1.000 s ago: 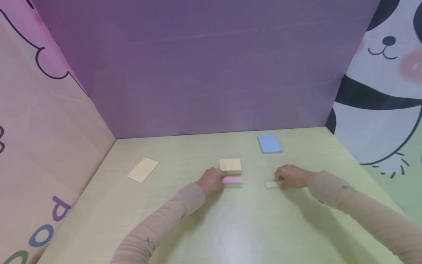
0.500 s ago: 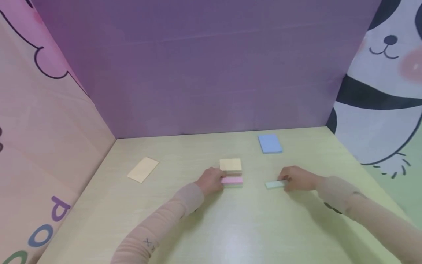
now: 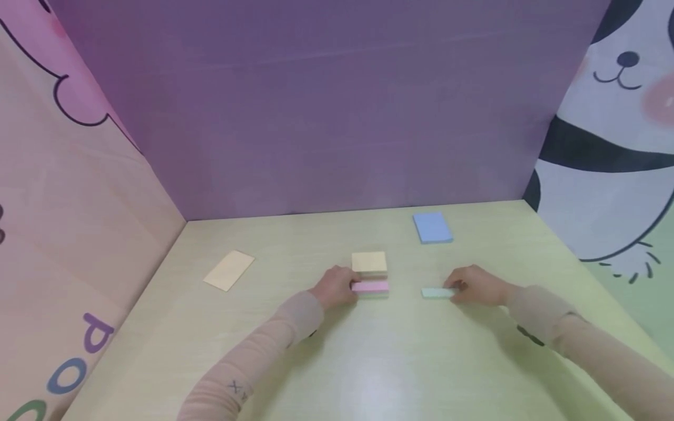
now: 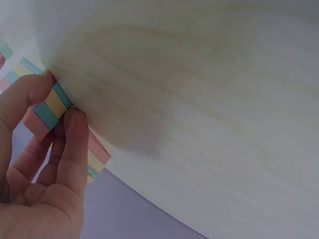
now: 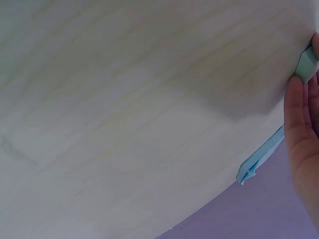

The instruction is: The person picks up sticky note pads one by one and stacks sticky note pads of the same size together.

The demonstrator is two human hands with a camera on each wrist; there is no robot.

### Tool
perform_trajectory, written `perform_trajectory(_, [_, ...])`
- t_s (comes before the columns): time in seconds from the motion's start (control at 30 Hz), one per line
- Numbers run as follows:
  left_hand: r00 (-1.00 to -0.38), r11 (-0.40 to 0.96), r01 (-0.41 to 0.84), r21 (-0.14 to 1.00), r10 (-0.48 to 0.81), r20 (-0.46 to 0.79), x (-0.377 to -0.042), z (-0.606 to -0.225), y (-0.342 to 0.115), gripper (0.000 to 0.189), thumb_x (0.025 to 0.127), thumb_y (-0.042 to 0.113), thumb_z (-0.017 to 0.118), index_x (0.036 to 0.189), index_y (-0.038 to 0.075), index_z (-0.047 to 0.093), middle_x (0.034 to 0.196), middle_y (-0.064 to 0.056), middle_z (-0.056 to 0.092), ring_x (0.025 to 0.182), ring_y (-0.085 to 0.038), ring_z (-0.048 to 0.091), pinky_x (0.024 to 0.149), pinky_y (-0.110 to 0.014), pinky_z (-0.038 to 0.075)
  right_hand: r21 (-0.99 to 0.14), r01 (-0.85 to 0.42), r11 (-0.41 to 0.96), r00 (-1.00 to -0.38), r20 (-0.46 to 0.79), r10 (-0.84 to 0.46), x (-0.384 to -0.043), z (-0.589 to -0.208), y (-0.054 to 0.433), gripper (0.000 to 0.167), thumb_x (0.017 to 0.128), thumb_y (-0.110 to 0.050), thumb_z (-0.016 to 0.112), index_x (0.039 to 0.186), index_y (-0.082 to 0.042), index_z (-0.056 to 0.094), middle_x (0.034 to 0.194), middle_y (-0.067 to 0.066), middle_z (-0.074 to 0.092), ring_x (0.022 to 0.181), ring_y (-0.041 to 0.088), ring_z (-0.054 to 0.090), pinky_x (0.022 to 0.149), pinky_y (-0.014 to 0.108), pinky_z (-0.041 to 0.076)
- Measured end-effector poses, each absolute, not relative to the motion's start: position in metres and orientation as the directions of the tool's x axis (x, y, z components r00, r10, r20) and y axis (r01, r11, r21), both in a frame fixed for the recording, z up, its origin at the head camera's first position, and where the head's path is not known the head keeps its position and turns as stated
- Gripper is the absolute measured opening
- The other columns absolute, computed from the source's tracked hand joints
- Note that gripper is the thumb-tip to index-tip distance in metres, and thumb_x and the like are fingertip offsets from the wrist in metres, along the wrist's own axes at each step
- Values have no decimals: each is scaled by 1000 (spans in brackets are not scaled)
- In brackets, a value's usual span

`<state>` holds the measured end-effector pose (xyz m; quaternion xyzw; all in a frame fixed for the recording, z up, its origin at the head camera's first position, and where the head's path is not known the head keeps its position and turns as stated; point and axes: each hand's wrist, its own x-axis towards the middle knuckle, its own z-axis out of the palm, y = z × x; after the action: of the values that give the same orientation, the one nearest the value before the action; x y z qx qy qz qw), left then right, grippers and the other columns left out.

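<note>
In the head view my left hand (image 3: 335,287) pinches the left end of a stack of narrow sticky note pads (image 3: 371,288), pink on top. The left wrist view shows thumb and fingers on either side of the stack's banded end (image 4: 46,115), with pink, teal and yellow layers. To the right, my right hand (image 3: 480,285) pinches a narrow mint green sticky note pad (image 3: 436,293) by its right end, with a gap between it and the stack. The same green pad (image 5: 307,64) shows between thumb and fingers at the right wrist view's edge.
Directly behind the narrow stack sits a pale yellow square stack of sticky notes (image 3: 368,261). A blue pad (image 3: 433,228) lies farther back to the right, and a cream sheet (image 3: 229,271) at the left. A purple panel (image 3: 342,117) rises behind the table (image 3: 337,362).
My right hand has shifted slightly right along the green pad, so more of the pad shows, and the pad now lies straighter. My left hand stays on the stack.
</note>
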<state>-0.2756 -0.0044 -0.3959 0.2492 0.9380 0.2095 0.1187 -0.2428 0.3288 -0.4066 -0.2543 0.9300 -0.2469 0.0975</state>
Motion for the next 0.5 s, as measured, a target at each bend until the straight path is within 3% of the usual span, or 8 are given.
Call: perform_trajectory(0.5, [-846,790,414,452,517,-131,-276,-396,-5,37,68,4,70,104,11,69,86,0,63,73,-13,49,70,-25,42,-525,-406,748,-861,-55,-505,-244,-409,325,21,75,-14,72,95,-8,67,91,0,66,80,11,57,72,25,48])
